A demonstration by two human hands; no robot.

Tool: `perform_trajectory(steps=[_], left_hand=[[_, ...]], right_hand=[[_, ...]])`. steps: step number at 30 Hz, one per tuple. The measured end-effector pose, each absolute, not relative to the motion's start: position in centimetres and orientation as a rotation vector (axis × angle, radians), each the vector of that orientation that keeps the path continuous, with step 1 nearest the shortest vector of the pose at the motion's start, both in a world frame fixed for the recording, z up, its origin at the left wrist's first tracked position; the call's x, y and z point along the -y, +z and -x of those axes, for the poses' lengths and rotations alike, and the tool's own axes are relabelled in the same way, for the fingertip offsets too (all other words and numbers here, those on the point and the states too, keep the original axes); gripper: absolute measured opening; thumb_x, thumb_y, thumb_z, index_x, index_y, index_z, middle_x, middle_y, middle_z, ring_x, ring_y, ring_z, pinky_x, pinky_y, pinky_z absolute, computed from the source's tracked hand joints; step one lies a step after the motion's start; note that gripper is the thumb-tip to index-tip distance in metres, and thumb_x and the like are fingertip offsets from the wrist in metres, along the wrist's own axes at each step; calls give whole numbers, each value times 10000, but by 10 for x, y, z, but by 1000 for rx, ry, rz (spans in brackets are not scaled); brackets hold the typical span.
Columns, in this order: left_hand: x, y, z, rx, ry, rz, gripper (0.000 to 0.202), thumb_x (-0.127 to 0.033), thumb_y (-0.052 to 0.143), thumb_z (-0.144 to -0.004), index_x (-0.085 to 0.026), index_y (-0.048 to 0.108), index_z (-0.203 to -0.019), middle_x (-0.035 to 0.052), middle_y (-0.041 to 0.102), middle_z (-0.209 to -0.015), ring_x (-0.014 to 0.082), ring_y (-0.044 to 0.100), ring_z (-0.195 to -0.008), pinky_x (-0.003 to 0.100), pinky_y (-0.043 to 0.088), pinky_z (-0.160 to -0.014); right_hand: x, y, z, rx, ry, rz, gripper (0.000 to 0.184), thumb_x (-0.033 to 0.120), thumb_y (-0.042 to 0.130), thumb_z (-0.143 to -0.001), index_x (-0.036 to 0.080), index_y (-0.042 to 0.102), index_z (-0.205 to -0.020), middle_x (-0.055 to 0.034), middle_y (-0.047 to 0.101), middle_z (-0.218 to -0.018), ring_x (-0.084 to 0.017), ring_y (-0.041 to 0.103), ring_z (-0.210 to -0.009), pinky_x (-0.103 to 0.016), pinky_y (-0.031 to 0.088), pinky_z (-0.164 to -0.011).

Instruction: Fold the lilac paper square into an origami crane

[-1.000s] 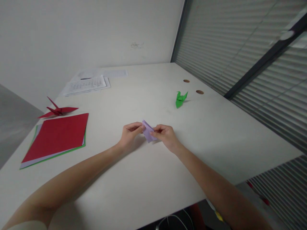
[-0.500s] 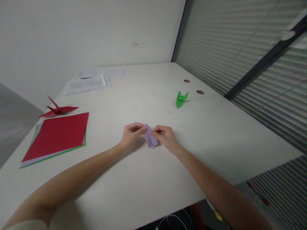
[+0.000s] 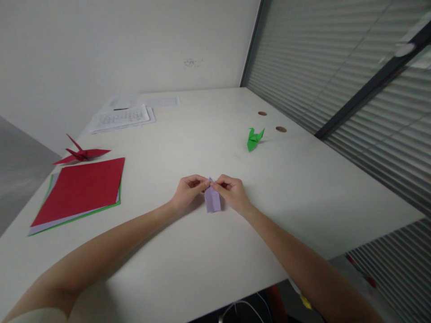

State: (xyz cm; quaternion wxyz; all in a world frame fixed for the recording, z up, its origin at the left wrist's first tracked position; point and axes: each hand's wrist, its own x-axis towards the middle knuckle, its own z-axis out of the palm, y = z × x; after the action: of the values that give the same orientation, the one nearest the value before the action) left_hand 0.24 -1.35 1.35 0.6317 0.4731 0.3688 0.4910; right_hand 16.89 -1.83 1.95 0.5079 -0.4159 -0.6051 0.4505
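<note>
A small piece of folded purple origami paper [image 3: 213, 202] is held up between my two hands, just above the white table [image 3: 188, 264]. My left hand [image 3: 189, 190] pinches its upper left part between thumb and fingers. From the other side, my right hand [image 3: 232, 190] pinches the upper right part, its thumb close to the left one. The lower part of the paper hangs free toward me, and a narrow tip shows above the thumbs. My fingers hide part of the upper folds.
On the left lie stacked red, purple and green paper sheets [image 3: 82, 190], with a red paper crane [image 3: 82, 154] behind them. A green paper crane [image 3: 254, 140] stands to the right. Written pages [image 3: 121, 119] lie at the back left. Blinds [image 3: 319, 63] border the right side.
My left hand has shifted slightly right, bringing both thumbs closer together near the top of the purple paper. The paper has turned to hang straighter, its lower edge facing me.
</note>
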Motion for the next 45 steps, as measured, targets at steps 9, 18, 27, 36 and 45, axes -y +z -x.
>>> perform_trajectory(steps=[9,18,27,36,45], left_hand=[[20,11,-5,-787,846,-1048,387,-341,881,-612,-97,715,-863,74,705,-763,131,630,-658,284,470,-663],[19,13,-4,-904,906,-1186,421,-452,840,-630,-89,668,-758,5,626,-628,82,539,-550,219,384,-546],[22,14,-4,-896,803,-1183,566,-419,861,-612,-114,631,-1029,77,743,-751,178,693,-653,291,535,-660],[18,15,-4,-992,855,-1147,479,-523,851,-556,-87,738,-716,80,724,-720,172,657,-646,331,551,-688],[16,11,-3,-865,794,-1128,482,-489,862,-568,-81,761,-803,93,741,-804,178,687,-706,407,555,-856]], right_hand=[[13,19,-173,1277,1061,1114,317,449,719,-697,192,594,-559,35,511,-515,-109,434,-517,-266,353,-526],[12,17,-170,1105,1180,1079,229,395,769,-640,181,690,-663,3,653,-619,-131,565,-595,-284,470,-616],[12,19,-170,1058,1107,1087,259,429,774,-656,186,686,-673,7,645,-598,-131,573,-591,-292,489,-628],[14,16,-170,1237,1429,1137,377,486,832,-556,166,655,-648,0,657,-599,-121,572,-528,-271,448,-552],[11,17,-176,1226,1386,1165,423,520,809,-571,178,560,-557,39,560,-529,-92,470,-515,-256,353,-543]])
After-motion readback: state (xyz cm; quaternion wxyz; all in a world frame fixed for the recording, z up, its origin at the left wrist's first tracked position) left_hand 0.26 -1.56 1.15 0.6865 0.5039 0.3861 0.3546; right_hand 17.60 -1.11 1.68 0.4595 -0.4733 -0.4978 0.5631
